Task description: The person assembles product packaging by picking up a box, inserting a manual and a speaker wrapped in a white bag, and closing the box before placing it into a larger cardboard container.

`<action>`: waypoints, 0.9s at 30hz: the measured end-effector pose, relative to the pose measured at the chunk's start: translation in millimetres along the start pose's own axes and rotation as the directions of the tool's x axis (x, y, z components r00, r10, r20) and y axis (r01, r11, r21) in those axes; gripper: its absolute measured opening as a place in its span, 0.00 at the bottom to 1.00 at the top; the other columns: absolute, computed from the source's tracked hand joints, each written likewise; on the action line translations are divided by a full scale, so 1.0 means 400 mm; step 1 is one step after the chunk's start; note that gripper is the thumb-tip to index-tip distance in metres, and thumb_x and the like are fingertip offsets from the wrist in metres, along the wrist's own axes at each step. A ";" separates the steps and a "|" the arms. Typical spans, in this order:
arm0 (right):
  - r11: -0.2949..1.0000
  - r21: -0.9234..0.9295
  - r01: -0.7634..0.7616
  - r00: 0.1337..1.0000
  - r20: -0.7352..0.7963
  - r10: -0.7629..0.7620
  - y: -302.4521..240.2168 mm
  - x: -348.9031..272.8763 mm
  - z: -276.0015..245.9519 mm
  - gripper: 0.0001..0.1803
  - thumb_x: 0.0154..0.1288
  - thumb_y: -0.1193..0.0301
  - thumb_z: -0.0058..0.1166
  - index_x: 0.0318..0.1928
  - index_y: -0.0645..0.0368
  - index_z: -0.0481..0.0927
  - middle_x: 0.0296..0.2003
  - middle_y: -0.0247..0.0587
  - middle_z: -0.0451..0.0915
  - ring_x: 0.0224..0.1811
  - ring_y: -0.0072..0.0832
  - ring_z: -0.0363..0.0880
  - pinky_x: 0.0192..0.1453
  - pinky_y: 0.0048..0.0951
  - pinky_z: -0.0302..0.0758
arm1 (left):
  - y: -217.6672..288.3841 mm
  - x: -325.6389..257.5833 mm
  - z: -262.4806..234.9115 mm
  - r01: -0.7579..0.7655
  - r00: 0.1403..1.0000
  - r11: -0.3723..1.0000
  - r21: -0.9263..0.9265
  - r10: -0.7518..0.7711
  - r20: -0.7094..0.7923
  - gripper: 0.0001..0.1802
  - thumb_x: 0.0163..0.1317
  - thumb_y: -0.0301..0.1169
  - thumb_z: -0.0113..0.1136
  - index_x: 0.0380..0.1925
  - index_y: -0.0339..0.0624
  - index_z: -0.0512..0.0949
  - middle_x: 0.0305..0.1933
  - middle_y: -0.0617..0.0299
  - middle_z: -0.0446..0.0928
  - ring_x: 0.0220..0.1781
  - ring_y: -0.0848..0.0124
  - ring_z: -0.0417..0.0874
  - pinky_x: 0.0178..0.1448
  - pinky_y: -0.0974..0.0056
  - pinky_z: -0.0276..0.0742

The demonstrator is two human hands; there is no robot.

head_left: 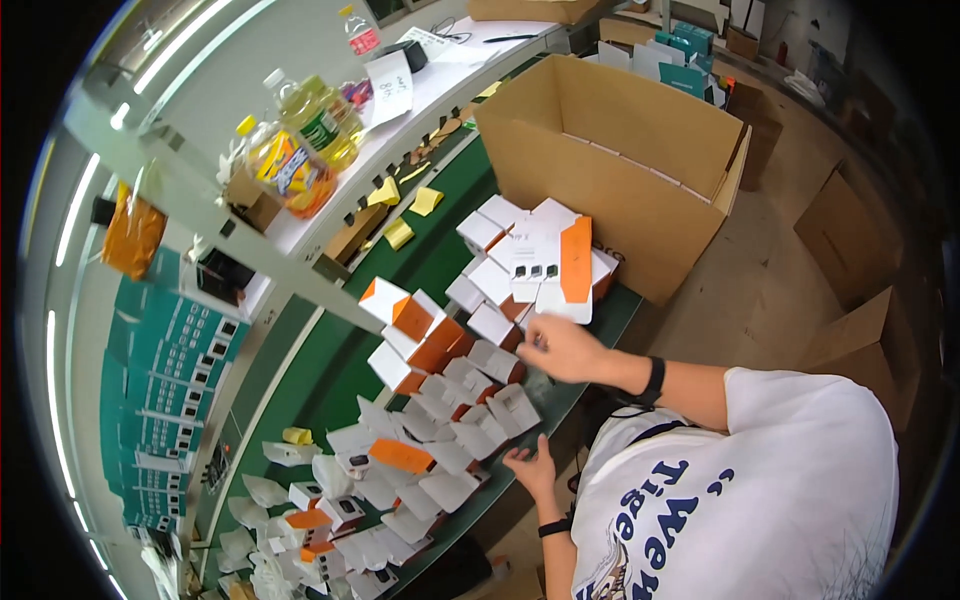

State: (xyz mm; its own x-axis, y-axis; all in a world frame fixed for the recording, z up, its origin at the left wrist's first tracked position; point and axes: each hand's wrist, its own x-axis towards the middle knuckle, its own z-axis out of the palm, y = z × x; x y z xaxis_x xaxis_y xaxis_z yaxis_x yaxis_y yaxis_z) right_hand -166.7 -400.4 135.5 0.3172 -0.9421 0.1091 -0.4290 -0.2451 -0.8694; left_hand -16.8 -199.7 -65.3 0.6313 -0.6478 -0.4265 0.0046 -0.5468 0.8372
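Observation:
My right hand (566, 348), with a black band at its wrist, has its fingers curled in and nothing visible in them. It hovers by the front of a stack of small white and orange boxes (492, 322). Just beyond it, a box with orange side and raised flap (540, 262) lies on top of that stack. Nearer the bench edge, my left hand (534, 468) is open, fingers apart and holding nothing. Beside it stand rows of small white boxes with lifted flaps (480, 430). More closed white and orange boxes (415, 335) are piled behind these rows.
A large open cardboard carton (620, 190) stands at the bench's far right end. Bottles (290, 170) stand on a white shelf (335, 200) above the green bench top (385, 265). Teal packages (165, 390) line the left side. Further cartons (850, 240) sit on the floor at right.

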 end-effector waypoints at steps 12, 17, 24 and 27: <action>0.928 0.184 -0.324 0.789 -0.489 0.373 0.320 0.282 -0.265 0.45 0.56 0.71 0.73 0.69 0.68 0.61 0.59 0.62 0.77 0.63 0.50 0.79 0.68 0.44 0.74 | 0.156 -0.078 0.004 0.316 0.838 0.938 0.140 -0.345 0.422 0.17 0.66 0.40 0.72 0.34 0.39 0.76 0.29 0.60 0.81 0.26 0.72 0.82 0.30 0.68 0.81; 0.844 0.536 0.026 0.926 -0.331 0.181 0.162 0.258 -0.310 0.25 0.65 0.79 0.61 0.62 0.67 0.71 0.55 0.49 0.80 0.54 0.33 0.82 0.59 0.34 0.78 | 0.677 -0.157 0.121 -0.575 0.763 0.796 0.189 0.438 0.476 0.36 0.53 0.33 0.79 0.58 0.28 0.73 0.57 0.44 0.80 0.49 0.58 0.85 0.55 0.61 0.82; 0.724 0.686 0.071 0.931 0.215 -0.295 -0.071 0.217 -0.371 0.32 0.69 0.66 0.62 0.69 0.64 0.69 0.63 0.47 0.69 0.61 0.37 0.73 0.65 0.38 0.73 | 0.882 -0.035 0.293 -0.491 0.775 0.801 -0.342 0.581 0.249 0.32 0.62 0.24 0.69 0.65 0.26 0.69 0.64 0.48 0.77 0.62 0.62 0.80 0.65 0.59 0.75; 0.912 0.013 0.409 0.899 -0.176 -0.401 -0.027 0.253 -0.396 0.35 0.63 0.65 0.68 0.67 0.64 0.71 0.65 0.49 0.68 0.63 0.42 0.73 0.65 0.41 0.73 | 0.839 0.008 0.307 -0.369 0.877 0.807 -0.460 0.466 0.114 0.24 0.66 0.25 0.66 0.60 0.27 0.74 0.57 0.53 0.81 0.56 0.65 0.83 0.63 0.61 0.77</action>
State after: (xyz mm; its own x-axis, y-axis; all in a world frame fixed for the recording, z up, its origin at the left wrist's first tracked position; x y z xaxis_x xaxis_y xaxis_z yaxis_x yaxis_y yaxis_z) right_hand -263.7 -529.4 232.4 0.3086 -0.7892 0.5310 -0.2509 -0.6060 -0.7548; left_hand -108.4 -450.4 172.3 0.4672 -0.8839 -0.0227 0.1275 0.0420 0.9909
